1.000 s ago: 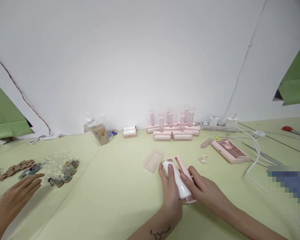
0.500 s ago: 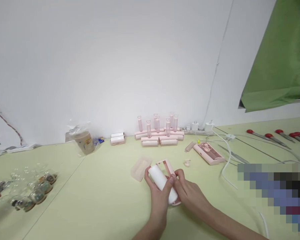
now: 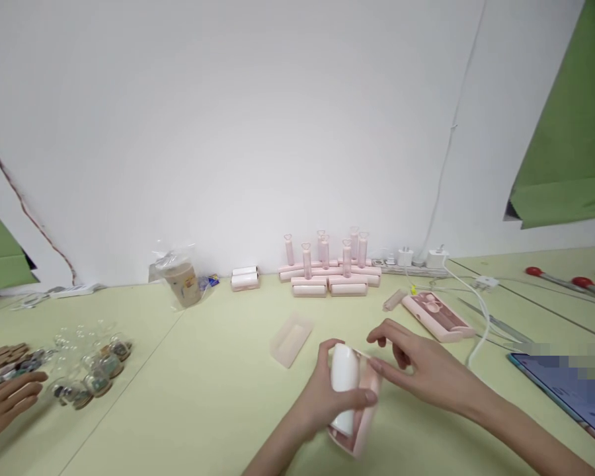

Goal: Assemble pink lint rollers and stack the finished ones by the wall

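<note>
My left hand (image 3: pixel 327 395) is wrapped round a white roll (image 3: pixel 344 377) that sits in a pink frame (image 3: pixel 361 423), tilted up off the pale green table (image 3: pixel 218 403). My right hand (image 3: pixel 419 365) is just to the right of it, fingers spread and slightly curled, its thumb tip at the frame's upper edge. It holds nothing. A translucent pink lid (image 3: pixel 291 339) lies flat on the table just behind and to the left of the roll.
Pink rollers (image 3: pixel 327 277) are stacked by the wall, with a pink case (image 3: pixel 439 316), chargers and a white cable (image 3: pixel 478 327) to the right. A bagged cup (image 3: pixel 181 281) and small glass bottles (image 3: pixel 92 373) are on the left. Another person's hand (image 3: pixel 4 403) rests at the left edge. Red-handled tools (image 3: pixel 565 277) lie far right.
My right hand has come off the roll and opened to the right. My left hand has turned the roll and frame more upright. The view has shifted slightly left.
</note>
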Demonstrator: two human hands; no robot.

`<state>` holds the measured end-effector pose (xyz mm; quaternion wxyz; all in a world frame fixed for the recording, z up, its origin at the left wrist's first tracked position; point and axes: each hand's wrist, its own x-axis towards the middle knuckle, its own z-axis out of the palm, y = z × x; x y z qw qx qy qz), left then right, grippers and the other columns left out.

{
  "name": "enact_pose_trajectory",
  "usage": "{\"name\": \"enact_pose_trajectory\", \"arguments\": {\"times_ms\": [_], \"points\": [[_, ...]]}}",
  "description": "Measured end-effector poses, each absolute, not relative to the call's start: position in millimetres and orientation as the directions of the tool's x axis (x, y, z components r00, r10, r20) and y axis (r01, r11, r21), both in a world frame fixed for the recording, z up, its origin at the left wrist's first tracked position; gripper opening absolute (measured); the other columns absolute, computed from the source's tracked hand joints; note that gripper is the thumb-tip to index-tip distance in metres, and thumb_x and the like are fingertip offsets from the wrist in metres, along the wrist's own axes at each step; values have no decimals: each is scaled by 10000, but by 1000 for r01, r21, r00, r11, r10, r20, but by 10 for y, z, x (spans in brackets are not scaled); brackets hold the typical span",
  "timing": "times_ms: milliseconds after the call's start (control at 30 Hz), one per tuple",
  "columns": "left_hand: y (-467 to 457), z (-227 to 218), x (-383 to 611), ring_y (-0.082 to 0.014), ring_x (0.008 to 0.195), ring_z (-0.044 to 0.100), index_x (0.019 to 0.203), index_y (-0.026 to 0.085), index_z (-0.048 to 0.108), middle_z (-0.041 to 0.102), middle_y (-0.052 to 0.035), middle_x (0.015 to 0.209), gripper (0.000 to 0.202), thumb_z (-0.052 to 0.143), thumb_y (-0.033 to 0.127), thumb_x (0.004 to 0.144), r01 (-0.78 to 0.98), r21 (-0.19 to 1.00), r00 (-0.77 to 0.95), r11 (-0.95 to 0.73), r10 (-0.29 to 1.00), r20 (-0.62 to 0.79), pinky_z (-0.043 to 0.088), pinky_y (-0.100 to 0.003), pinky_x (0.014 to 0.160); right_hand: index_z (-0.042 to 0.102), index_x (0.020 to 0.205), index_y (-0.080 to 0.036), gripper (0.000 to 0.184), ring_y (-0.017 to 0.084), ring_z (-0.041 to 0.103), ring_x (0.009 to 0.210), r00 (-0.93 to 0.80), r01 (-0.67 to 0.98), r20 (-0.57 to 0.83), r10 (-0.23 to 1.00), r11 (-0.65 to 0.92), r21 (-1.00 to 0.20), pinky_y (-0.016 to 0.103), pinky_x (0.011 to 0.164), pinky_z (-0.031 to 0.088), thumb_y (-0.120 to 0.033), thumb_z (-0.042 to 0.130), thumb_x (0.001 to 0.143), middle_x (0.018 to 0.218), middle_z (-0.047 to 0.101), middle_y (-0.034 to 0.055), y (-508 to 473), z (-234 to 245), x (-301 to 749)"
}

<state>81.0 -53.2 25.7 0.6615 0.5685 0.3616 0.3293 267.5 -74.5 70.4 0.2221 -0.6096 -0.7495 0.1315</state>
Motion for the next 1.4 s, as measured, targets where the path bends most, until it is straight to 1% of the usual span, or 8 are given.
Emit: {"name": "enact_pose_trajectory", "arguments": {"times_ms": [200,367,500,733,967,1200,1300,1400], "points": [[-508,298,677,-225,849,509,1228,309,350,535,-21,942,858,774,349,483,318,947,658,-54,732,-179,400,-282,679,527,721,-225,27,154,528,647,-445,798,61,894,427,-425,243,557,351,-239,506,710,720,581,-13,-832,699,2713],[-527,352,655,-230,900,515,1128,275,447,543,-15,971,719,767,344,488,320,941,736,-115,655,-170,420,-286,700,527,679,-208,24,160,514,588,-491,819,-6,871,459,-343,244,495,289,-214,504,675,683,583,5,-850,705,2659],[-517,389,633,-242,960,517,1118,255,468,547,-11,993,777,796,286,414,298,941,816,-163,554,-162,429,-321,791,520,670,-195,96,175,524,618,-560,793,-37,828,522,-314,257,525,304,-148,437,680,687,583,25,-896,722,2601],[-532,442,629,-292,1065,494,1230,280,424,531,-27,1167,782,738,216,517,309,924,881,-226,434,-189,393,-389,896,540,789,-190,178,176,549,661,-474,810,-167,864,354,-466,239,525,344,-140,427,661,771,606,30,-1058,649,2583],[-643,594,660,-274,889,598,1117,281,552,640,9,984,603,646,80,556,304,919,900,-251,391,-190,482,-362,756,523,733,-187,177,156,545,681,-444,794,-220,869,268,-546,233,554,369,-118,360,720,755,599,16,-1178,625,2604],[-547,563,587,-263,951,556,1163,301,499,592,-1,1068,649,716,219,557,311,902,891,-301,424,-166,442,-346,804,577,831,-202,158,150,539,650,-439,759,-364,822,123,-639,225,516,370,-300,559,708,765,602,-6,-1074,717,2718],[-460,497,573,-254,923,540,1166,253,477,577,-26,1044,729,760,311,496,393,876,807,-278,562,-183,436,-339,785,569,989,-219,329,183,569,782,-459,592,-224,860,109,-798,287,669,444,-468,454,806,890,609,32,-916,709,2858],[-404,440,585,-231,856,550,1049,206,519,576,-27,949,624,757,359,492,364,916,735,-170,656,-171,457,-335,727,571,998,-190,476,211,585,815,-229,442,-13,973,92,-892,347,752,470,-570,349,817,888,596,72,-676,579,3018]]}}
